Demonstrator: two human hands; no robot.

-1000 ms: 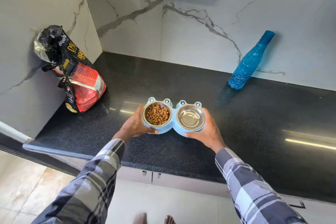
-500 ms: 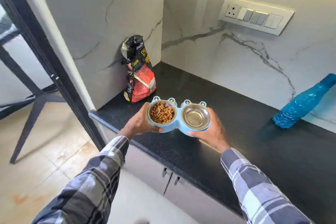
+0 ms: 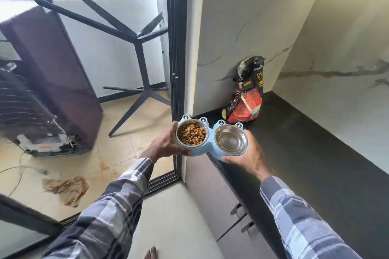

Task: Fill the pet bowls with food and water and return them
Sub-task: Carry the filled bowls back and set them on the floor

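**Both hands carry the filled feeder level**

Fingers of the left hand (image 3: 166,147) curl under one end of the blue double feeder (image 3: 211,137), and the right hand (image 3: 246,156) grips the other end, thumb on its front rim. Held in the air at the edge of the black surface (image 3: 305,153), it sits level, probably so nothing spills. Kibble (image 3: 192,134) fills the left steel bowl (image 3: 179,139); the right steel bowl (image 3: 231,140) looks shiny, and whether it holds water I cannot tell. A food bag (image 3: 247,99) leans in the corner.
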